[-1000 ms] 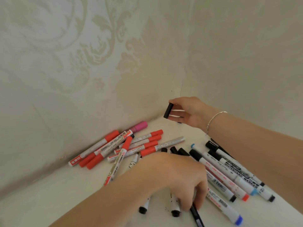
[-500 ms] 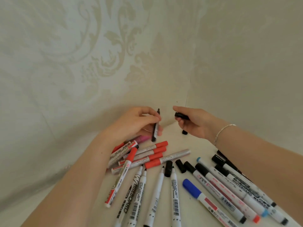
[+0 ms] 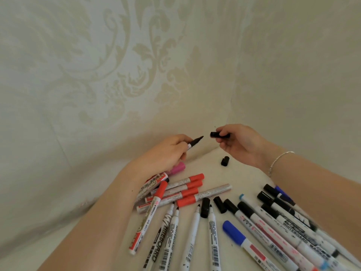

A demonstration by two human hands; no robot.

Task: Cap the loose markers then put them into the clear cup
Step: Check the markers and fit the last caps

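Black-tipped uncapped white marker (image 3: pixel 58 142) pinched in my left hand (image 3: pixel 168 153); my right hand (image 3: pixel 242 145) grips its black plastic cap (image 3: pixel 219 134), tip and cap apart.
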